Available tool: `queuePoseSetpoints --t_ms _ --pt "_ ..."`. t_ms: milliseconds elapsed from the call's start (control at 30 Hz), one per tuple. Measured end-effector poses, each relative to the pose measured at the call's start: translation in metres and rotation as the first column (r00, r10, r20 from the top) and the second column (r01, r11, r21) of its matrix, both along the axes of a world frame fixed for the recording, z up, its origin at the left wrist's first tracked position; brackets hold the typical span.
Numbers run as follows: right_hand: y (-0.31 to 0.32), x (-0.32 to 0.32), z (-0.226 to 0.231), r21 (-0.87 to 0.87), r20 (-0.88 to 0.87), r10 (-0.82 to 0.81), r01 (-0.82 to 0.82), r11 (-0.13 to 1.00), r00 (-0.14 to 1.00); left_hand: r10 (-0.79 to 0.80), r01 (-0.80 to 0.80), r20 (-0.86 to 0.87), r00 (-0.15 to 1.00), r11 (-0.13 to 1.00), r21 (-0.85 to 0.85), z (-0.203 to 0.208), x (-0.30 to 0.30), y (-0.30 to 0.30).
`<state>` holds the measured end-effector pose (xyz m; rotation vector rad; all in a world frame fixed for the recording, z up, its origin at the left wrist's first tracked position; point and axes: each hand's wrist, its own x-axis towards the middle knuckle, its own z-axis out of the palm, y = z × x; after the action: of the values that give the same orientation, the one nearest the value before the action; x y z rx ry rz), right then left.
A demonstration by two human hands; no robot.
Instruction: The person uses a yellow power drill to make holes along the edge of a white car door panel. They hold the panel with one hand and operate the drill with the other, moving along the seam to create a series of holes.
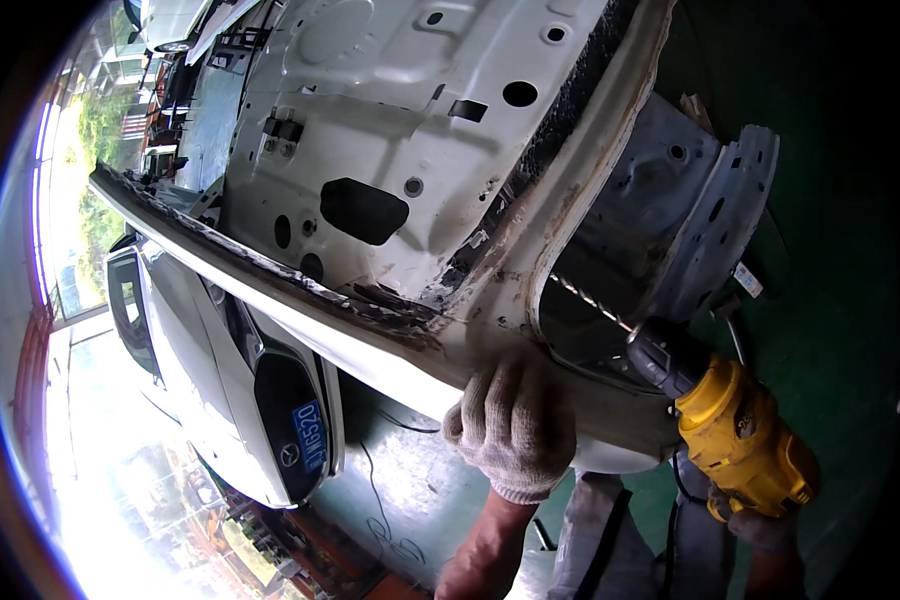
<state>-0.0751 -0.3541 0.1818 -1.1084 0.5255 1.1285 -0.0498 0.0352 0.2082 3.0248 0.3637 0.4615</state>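
Observation:
A large white car body panel (370, 130) with holes and rough, scraped seams fills the upper middle. My left hand (515, 425), in a knitted work glove, has its fingers curled over the panel's lower rim near the corner. My right hand (760, 525), gloved and partly hidden in shadow, is wrapped round the grip of a yellow power drill (745, 430). The drill has a black chuck (665, 355) holding a long twist bit (590, 300). The bit points up and left, over the opening beside the panel's corner. From this view I cannot tell whether its tip touches metal.
A white car (210, 350) stands at the left, its licence plate facing me. A bare grey metal part (710, 220) lies beyond the opening at the right, above the green floor (830, 270). A thin cable (375, 490) trails on the floor. My grey trousers (595, 540) show below.

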Motion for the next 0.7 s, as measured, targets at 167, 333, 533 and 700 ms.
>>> queuePoseSetpoints --t_ms 167,333,533,700 --pt "0.006 0.006 -0.003 -0.056 0.093 0.144 -0.14 0.989 0.985 0.008 -0.008 0.02 1.0 1.0 -0.016 -0.006 -0.001 -0.002" --pt "0.005 0.011 0.001 -0.14 0.193 0.278 -0.254 0.957 0.941 0.033 -0.029 0.059 0.998 0.998 -0.064 -0.007 0.001 -0.001" --pt "0.007 0.006 0.029 -0.373 0.419 0.6 -0.473 0.798 0.682 -0.002 0.029 0.156 0.988 0.985 -0.169 0.01 0.002 0.007" --pt "0.054 0.0 0.064 -0.374 0.719 0.383 -0.142 0.916 0.579 -0.049 0.094 0.309 0.95 0.987 -0.134 0.075 0.034 0.086"
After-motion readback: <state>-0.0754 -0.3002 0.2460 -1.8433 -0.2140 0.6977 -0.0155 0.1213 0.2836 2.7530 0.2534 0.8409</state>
